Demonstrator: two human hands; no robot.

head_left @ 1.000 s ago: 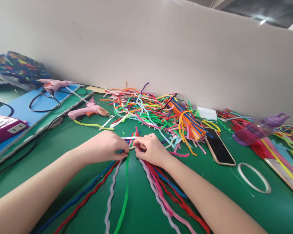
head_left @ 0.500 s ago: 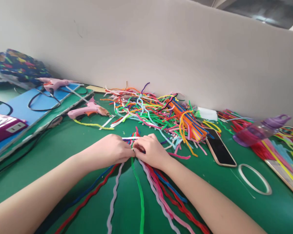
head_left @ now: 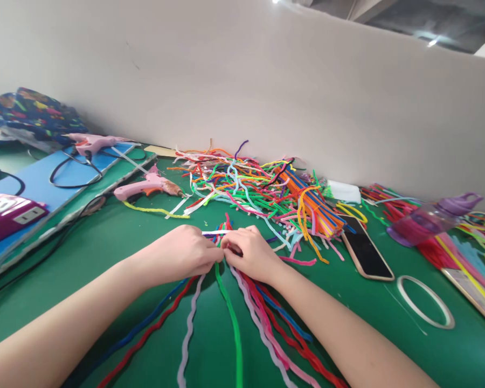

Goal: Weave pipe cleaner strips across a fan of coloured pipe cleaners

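My left hand (head_left: 188, 250) and my right hand (head_left: 253, 253) meet fingertip to fingertip over a gathered bundle of fuzzy pipe cleaners (head_left: 227, 221). Both are closed in a pinch on the bundle, and the exact grip point is hidden behind the fingers. Long wavy strands fan out toward me: a green pipe cleaner (head_left: 234, 323) in the middle, a lilac one (head_left: 189, 323), a red one (head_left: 145, 337) and a blue one (head_left: 133, 334) on the left. Lilac, pink (head_left: 271, 328), red and blue strands run beneath my right forearm. A white strip (head_left: 210, 233) crosses just beyond my fingers.
A heap of coloured pipe cleaners (head_left: 246, 188) lies against the grey partition (head_left: 226, 81). Pink glue guns (head_left: 147, 186) and a purple power strip (head_left: 14, 215) sit left. On the right are a phone (head_left: 367, 250), a tape ring (head_left: 448, 318) and a purple bottle (head_left: 424, 221).
The whole view has shifted slightly, with things appearing a little lower. My hands keep their pinch at the bundle; the fingers have barely moved.
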